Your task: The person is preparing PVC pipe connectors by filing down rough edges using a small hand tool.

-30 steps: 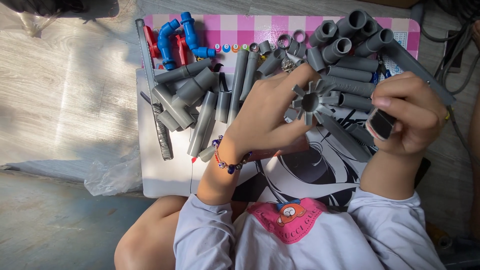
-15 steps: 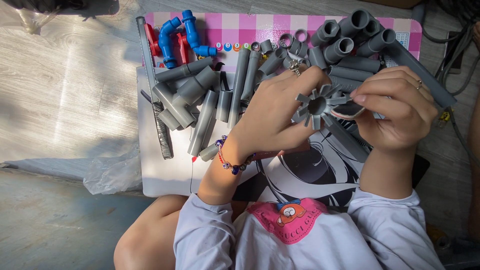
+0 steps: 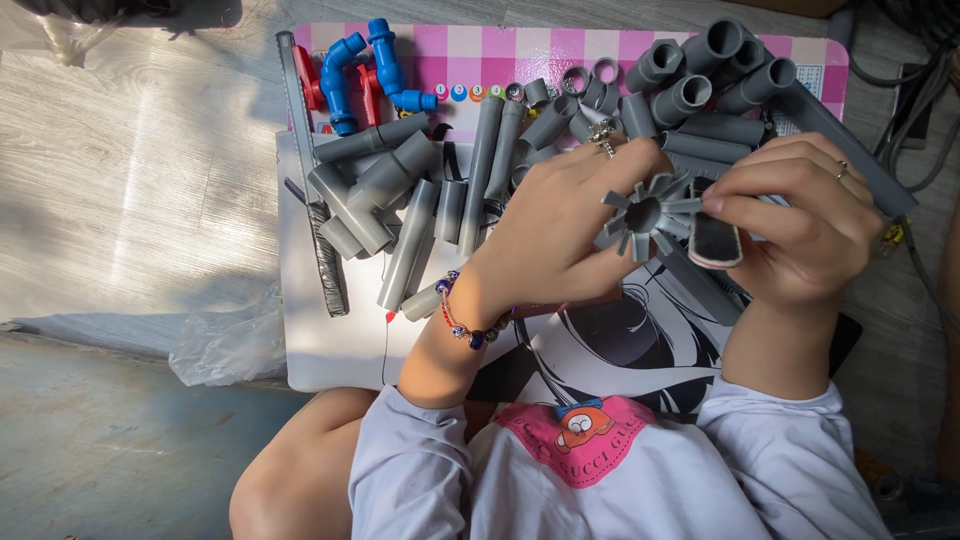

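My hands at the grey finned wheel.
Left hand [image 3: 560, 235] grips the wheel [image 3: 645, 213]; right hand [image 3: 800, 225], just beside, pinches a sanding block [image 3: 716, 240].

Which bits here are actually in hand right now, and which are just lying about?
In hand:
- grey finned wheel piece, in left hand
- dark flat sanding block, in right hand

Lying about:
- loose grey pipe pieces
- blue pipe fittings
- hacksaw blade
- pink checked board

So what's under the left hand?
The left hand holds a grey finned hub over loose grey pipes on a white board. What lies directly beneath the palm is covered.
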